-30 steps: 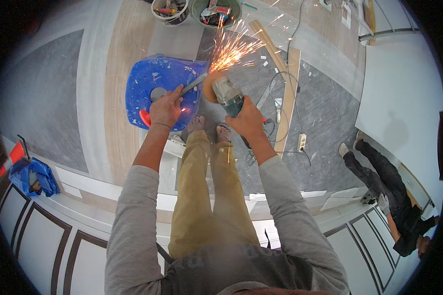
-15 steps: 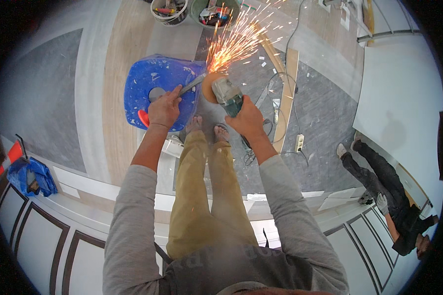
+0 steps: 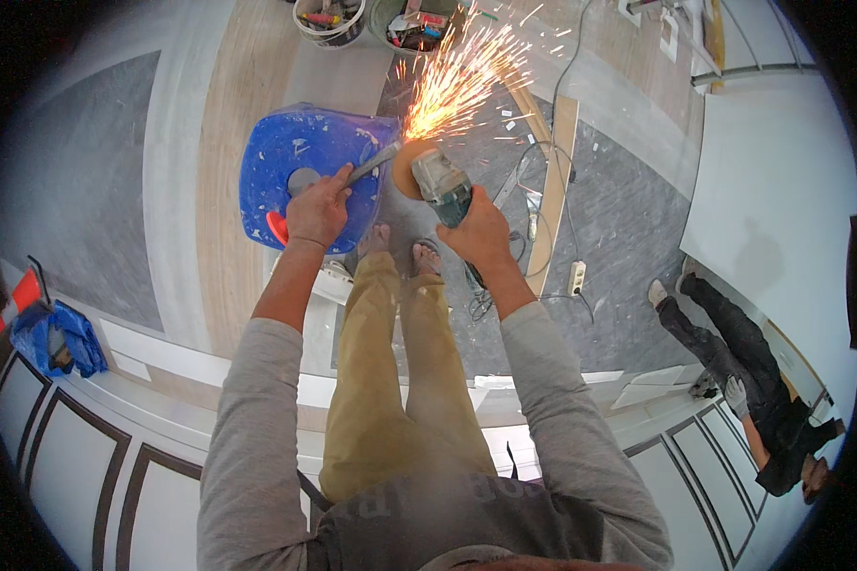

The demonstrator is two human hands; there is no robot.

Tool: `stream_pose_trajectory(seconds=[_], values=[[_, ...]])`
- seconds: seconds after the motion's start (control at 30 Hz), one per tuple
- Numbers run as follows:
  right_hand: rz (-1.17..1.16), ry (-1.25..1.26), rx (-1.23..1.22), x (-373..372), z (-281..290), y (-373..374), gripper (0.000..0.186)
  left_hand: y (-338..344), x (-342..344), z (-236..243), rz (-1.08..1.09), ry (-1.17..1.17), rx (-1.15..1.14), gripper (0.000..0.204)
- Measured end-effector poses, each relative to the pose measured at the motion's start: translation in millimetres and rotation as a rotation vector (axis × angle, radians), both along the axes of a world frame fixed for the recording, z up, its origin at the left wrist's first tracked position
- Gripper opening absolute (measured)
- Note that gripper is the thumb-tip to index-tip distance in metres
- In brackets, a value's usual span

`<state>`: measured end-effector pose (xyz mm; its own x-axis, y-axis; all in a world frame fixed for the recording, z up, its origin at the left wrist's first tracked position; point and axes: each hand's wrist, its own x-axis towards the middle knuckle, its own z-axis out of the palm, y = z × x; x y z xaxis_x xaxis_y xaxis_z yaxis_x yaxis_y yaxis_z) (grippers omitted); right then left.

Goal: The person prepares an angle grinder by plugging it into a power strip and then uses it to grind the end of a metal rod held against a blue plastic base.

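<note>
My left hand (image 3: 320, 205) is closed on a grey metal bar (image 3: 375, 163) that slants up and right over a blue plastic container (image 3: 276, 152) spattered with white. Beside that hand is a red piece (image 3: 277, 226); whether it belongs to the bar or the container I cannot tell. In my right hand (image 3: 479, 228) is a green and grey angle grinder (image 3: 445, 188), its orange-brown disc (image 3: 408, 171) at the bar's far end. Bright sparks (image 3: 457, 90) spray from there, away from me and to the right. The exact contact point is hidden by glare.
Two buckets, one white (image 3: 329, 24) and one green (image 3: 386, 19), hold tools beyond the container. Wooden strips (image 3: 554, 190), loose cables and a white power strip (image 3: 577, 277) lie right of my feet. A person (image 3: 724, 333) in dark clothes is at far right.
The spark spray looks denser and brighter now. Both hands, the bar and the grinder hold nearly the same position; the whole view has shifted very slightly.
</note>
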<state>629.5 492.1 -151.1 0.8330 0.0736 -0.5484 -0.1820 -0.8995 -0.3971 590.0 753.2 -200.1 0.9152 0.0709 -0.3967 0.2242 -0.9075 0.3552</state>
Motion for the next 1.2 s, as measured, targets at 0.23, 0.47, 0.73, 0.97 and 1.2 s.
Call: stream_pose_trajectory(seconds=[0.23,0.47,0.73,0.97,1.2], values=[[0.015,-0.033,0.040,11,0,3,0.063,-3,0,-3,0.010,-0.009,0.014,0.042],[0.001,-0.010,0.057,3,0,-3,0.063,-2,2,3,0.003,0.037,0.023,0.042],[-0.006,0.023,0.037,15,2,2,0.064,-2,0,-3,-0.007,-0.019,0.041,0.042],[0.024,-0.017,0.019,4,-3,-4,0.063,-1,0,-2,-0.014,-0.013,0.030,0.040],[0.018,-0.001,0.024,17,-3,3,0.071,-5,1,2,0.006,-0.012,0.029,0.040]])
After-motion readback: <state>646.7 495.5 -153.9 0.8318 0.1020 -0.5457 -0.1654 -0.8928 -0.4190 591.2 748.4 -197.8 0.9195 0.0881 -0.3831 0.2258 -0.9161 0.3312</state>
